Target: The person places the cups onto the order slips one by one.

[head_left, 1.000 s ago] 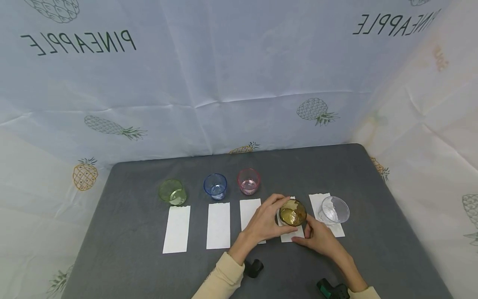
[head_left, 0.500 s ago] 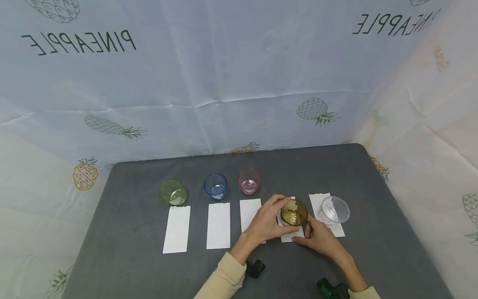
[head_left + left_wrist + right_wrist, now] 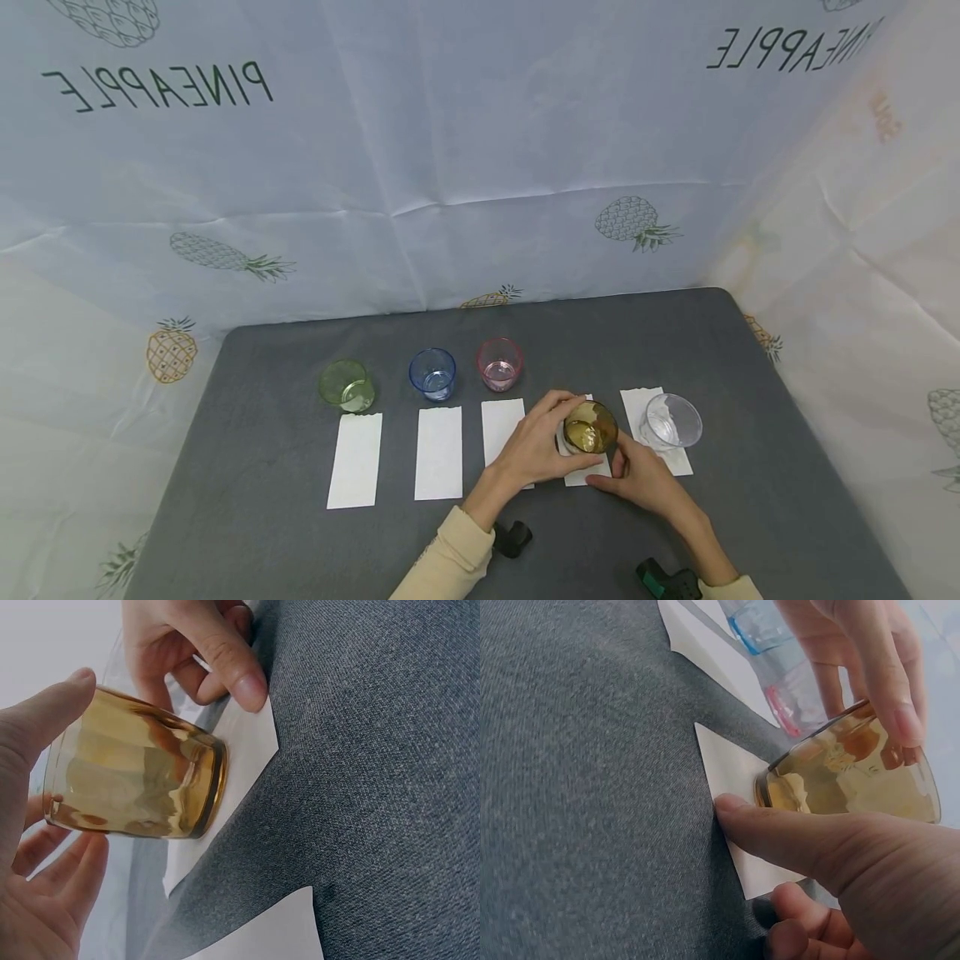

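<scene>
Pineapple-print cloth hangs behind a grey desk (image 3: 300, 533) carrying five white paper strips in a row. An amber cup (image 3: 590, 427) stands on the fourth strip (image 3: 581, 477), most of which is hidden under the cup and the hands. The left hand (image 3: 534, 446) grips the cup, its thumb on one side of the wall and its fingers (image 3: 52, 862) curled round the other. The right hand (image 3: 641, 479) lies just beside the cup's base with its thumb pressed flat on the strip's near end; its other fingers are curled under the palm and hold nothing.

A clear cup (image 3: 671, 422) stands on the fifth strip, covering much of it. Green (image 3: 346, 385), blue (image 3: 432, 373) and pink (image 3: 500, 364) cups stand behind the first three strips, apart from them. Dark wrist-worn devices show near both cuffs, partly cut off at the lower edge. In the wrist views the far cups are blurred.
</scene>
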`<state>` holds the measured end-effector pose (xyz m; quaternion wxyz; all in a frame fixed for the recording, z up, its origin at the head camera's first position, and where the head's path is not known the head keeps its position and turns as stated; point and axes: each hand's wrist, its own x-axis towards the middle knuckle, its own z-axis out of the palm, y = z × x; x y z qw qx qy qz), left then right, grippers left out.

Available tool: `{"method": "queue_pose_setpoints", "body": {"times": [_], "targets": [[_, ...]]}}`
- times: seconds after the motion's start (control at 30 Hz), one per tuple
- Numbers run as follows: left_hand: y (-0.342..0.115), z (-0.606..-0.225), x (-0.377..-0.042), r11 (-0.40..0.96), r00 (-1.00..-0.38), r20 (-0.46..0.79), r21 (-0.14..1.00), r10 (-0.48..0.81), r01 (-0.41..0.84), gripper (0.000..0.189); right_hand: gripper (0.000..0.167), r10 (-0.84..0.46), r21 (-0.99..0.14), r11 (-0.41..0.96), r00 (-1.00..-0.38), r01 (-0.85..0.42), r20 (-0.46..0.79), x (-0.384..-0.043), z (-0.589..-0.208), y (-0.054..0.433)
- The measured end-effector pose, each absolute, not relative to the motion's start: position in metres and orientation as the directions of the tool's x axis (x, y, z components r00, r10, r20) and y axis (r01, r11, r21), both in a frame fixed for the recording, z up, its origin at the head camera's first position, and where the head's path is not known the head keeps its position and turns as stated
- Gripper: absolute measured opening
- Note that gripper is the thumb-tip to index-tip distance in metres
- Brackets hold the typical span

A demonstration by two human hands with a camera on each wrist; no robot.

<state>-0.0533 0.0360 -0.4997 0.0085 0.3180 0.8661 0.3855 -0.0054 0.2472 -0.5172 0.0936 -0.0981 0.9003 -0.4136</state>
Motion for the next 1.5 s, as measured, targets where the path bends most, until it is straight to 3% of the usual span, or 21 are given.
{"method": "queue_pose_setpoints", "body": {"times": [0.43,0.73,0.87,1.07,1.5], "targets": [[0.032,-0.497,-0.055,0.482,-0.795,0.209,0.698,0.57,0.53,0.085,0.051,-0.192,-0.733,0.67,-0.981,-0.12,-0.015,0.0,-0.521,0.242],[0.027,-0.495,-0.058,0.457,-0.785,0.233,0.704,0.574,0.543,0.087,0.079,-0.129,-0.697,0.7,-0.987,-0.156,0.091,0.005,-0.514,0.242],[0.022,-0.493,-0.06,0.461,-0.784,0.229,0.701,0.577,0.544,0.089,0.082,-0.121,-0.677,0.702,-0.974,-0.22,0.192,0.006,-0.506,0.241],[0.009,-0.487,-0.067,0.448,-0.79,0.235,0.717,0.566,0.534,0.09,0.086,-0.13,-0.682,0.689,-0.968,-0.243,0.213,0.007,-0.486,0.241],[-0.021,-0.47,-0.092,0.466,-0.788,0.314,0.669,0.529,0.579,0.088,0.079,-0.196,-0.815,0.478,-0.944,-0.328,0.265,-0.001,-0.466,0.219]]}}
